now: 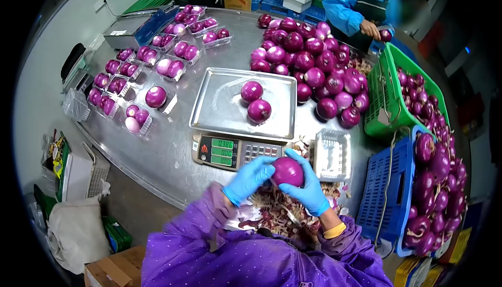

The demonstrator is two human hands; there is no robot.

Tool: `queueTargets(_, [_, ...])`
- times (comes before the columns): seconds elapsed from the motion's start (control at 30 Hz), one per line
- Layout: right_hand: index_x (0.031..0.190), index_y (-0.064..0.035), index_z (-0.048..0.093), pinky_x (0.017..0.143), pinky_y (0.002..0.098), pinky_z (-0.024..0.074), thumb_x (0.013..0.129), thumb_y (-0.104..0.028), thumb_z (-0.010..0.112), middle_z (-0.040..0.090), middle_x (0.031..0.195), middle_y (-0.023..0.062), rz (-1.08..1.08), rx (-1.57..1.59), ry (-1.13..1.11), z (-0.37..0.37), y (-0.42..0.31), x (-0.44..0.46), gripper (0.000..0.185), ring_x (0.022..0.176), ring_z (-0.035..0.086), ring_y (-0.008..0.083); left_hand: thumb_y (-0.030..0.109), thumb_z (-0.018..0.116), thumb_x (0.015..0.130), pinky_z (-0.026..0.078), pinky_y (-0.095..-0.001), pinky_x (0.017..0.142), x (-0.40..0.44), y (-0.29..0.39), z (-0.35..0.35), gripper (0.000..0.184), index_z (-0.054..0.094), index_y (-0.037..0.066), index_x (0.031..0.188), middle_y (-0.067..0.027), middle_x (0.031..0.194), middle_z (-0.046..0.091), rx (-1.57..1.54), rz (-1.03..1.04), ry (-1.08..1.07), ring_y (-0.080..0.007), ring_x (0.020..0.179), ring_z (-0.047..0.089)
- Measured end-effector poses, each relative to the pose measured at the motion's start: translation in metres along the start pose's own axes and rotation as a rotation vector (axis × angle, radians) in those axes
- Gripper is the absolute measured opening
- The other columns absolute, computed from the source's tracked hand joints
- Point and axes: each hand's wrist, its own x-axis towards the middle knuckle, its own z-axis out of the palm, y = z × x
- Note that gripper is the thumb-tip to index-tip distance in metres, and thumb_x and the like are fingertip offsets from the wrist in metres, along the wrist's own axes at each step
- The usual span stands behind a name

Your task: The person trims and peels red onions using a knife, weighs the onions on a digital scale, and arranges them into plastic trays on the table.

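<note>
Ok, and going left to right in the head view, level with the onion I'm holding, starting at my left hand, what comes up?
Your left hand, held onion, right hand, clear tray, blue crate, onions in it.

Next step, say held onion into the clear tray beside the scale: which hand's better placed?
Probably the right. The right hand has fingers around the held onion and is nearer the clear tray; the left hand is on the onion's far side from it.

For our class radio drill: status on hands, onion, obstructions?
Right hand grips onion; left hand against its side. Two more onions on scale tray. Peel scraps below; hands unobstructed.
</note>
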Motion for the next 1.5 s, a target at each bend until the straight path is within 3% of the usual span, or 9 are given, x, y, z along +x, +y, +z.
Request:
queueTargets(0.17, [0.139, -0.0081, 0.038, 0.098, 0.0328, 0.0442, 0.074, -0.019, 0.078, 0.046, 0.131, 0.0102, 0.038, 0.118, 0.170, -0.019, -0.003, 0.037, 0.077, 0.114, 0.053, 0.0215, 0.030, 0.070, 0.077, 0.046, -0.0414, 0.084, 0.078, 0.050, -0.073, 0.052, 0.052, 0.009, 0.121, -0.0150, 0.105, 0.060, 1.077, 0.539, 0.395, -0.0325, 0.099, 0.057])
queueTargets(0.37, [0.138, -0.0065, 0.038, 0.095, 0.0315, 0.0469, 0.074, -0.017, 0.078, 0.046, 0.131, 0.0105, -0.039, 0.020, 0.210, -0.032, -0.011, 0.079, 0.076, 0.113, 0.053, 0.0202, 0.048, 0.069, 0.072, 0.050, -0.0430, 0.078, 0.138, 0.065, -0.074, 0.060, 0.053, 0.010, 0.115, -0.0161, 0.098, 0.064, 1.383, -0.058, 0.087, -0.0334, 0.090, 0.063])
queueTargets(0.47, [0.138, -0.0064, 0.038, 0.095, 0.0316, 0.0465, 0.074, -0.017, 0.078, 0.046, 0.131, 0.0106, -0.037, 0.003, 0.212, -0.032, -0.013, 0.092, 0.076, 0.113, 0.053, 0.0202, 0.051, 0.068, 0.072, 0.051, -0.0439, 0.076, 0.147, 0.059, -0.076, 0.062, 0.052, 0.010, 0.116, -0.0168, 0.093, 0.065, 1.363, -0.051, 0.068, -0.0338, 0.087, 0.065])
queueTargets(0.67, [0.138, -0.0057, 0.038, 0.099, 0.0325, 0.0439, 0.073, -0.016, 0.078, 0.045, 0.133, 0.0124, -0.149, -0.189, 0.180, -0.021, -0.016, 0.125, 0.076, 0.116, 0.051, 0.0216, 0.033, 0.075, 0.071, 0.050, -0.0355, 0.086, 0.101, 0.069, -0.094, 0.061, 0.051, 0.009, 0.122, -0.0147, 0.103, 0.064, 0.722, 0.238, 0.430, -0.0253, 0.095, 0.065])
queueTargets(0.73, [0.138, -0.0096, 0.038, 0.094, 0.0386, 0.0457, 0.070, -0.026, 0.077, 0.050, 0.123, 0.0181, -0.329, -0.562, 0.170, -0.007, -0.010, 0.155, 0.081, 0.110, 0.055, 0.0312, 0.019, 0.075, 0.074, 0.049, -0.0336, 0.088, 0.078, 0.053, -0.107, 0.061, 0.048, 0.004, 0.127, -0.0134, 0.110, 0.062, -0.057, 0.434, 0.570, -0.0229, 0.098, 0.063])
queueTargets(0.93, [0.136, -0.0150, 0.041, 0.090, 0.0445, 0.0408, 0.066, -0.040, 0.073, 0.056, 0.111, 0.0165, -0.077, -1.329, -0.088, 0.031, -0.012, 0.188, 0.080, 0.099, 0.059, 0.0348, 0.021, 0.066, 0.079, 0.046, -0.0324, 0.093, -0.013, 0.024, -0.126, 0.053, 0.049, 0.002, 0.125, -0.0106, 0.113, 0.057, -0.265, 0.398, 0.854, -0.0191, 0.102, 0.057])
queueTargets(1.1, [0.128, -0.0093, 0.049, 0.092, 0.0434, 0.0378, 0.071, -0.032, 0.075, 0.057, 0.116, 0.0161, -0.545, -1.112, 0.162, 0.022, -0.012, 0.169, 0.066, 0.103, 0.055, 0.0337, 0.027, 0.066, 0.077, 0.045, -0.0328, 0.094, -0.077, -0.010, -0.098, 0.057, 0.049, 0.002, 0.126, -0.0107, 0.115, 0.056, -0.266, 0.307, 0.898, -0.0199, 0.104, 0.056])
queueTargets(1.33, [0.137, -0.0053, 0.040, 0.107, 0.0396, 0.0341, 0.075, -0.027, 0.077, 0.043, 0.137, 0.0162, -0.001, -0.250, -0.411, 0.029, -0.015, 0.013, 0.075, 0.133, 0.035, 0.0305, 0.032, 0.065, 0.084, 0.044, -0.0339, 0.095, -0.082, -0.038, 0.023, 0.057, 0.046, 0.000, 0.128, -0.0127, 0.114, 0.057, -0.588, -0.095, 0.342, -0.0222, 0.106, 0.056])
queueTargets(1.5, [0.136, -0.0064, 0.041, 0.100, 0.0356, 0.0421, 0.072, -0.014, 0.078, 0.047, 0.130, 0.0141, 0.105, -0.343, -0.151, 0.007, 0.023, -0.054, 0.074, 0.118, 0.050, 0.0261, 0.050, 0.055, 0.090, 0.052, -0.0278, 0.076, -0.063, -0.043, 0.071, 0.064, 0.040, 0.003, 0.129, -0.0120, 0.109, 0.058, -0.536, -0.388, -0.052, -0.0163, 0.093, 0.062])
